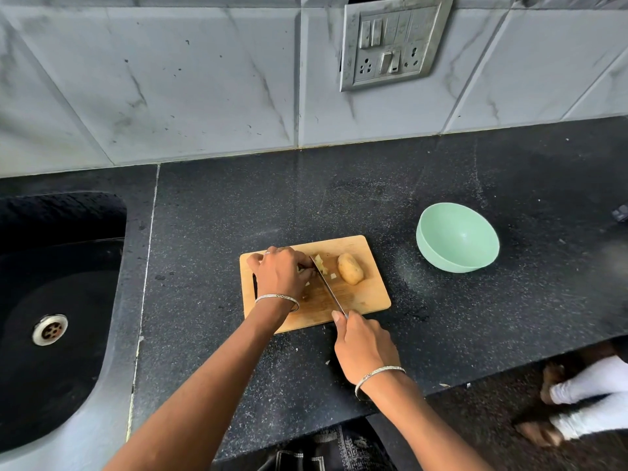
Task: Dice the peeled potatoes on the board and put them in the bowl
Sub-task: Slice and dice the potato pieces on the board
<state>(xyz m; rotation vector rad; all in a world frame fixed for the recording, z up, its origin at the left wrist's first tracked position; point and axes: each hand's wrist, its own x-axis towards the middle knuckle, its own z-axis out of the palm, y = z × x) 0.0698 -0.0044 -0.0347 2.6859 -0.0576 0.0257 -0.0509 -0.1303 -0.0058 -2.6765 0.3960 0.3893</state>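
Note:
A wooden cutting board (360, 297) lies on the black counter. My left hand (282, 271) curls over a potato piece on the board's left part; the piece is mostly hidden under the fingers. My right hand (365, 348) grips the handle of a knife (328, 287), whose blade runs across the board right beside my left fingertips. Several small potato cubes (323, 265) lie just right of the blade. A whole peeled potato (350, 268) rests further right on the board. A mint-green bowl (457, 237) stands tilted on the counter to the right of the board, with nothing in it.
A black sink (57, 300) with a metal drain is set into the counter at the left. A switch and socket plate (390, 42) hangs on the tiled wall. Someone's feet (577, 402) show on the floor at lower right.

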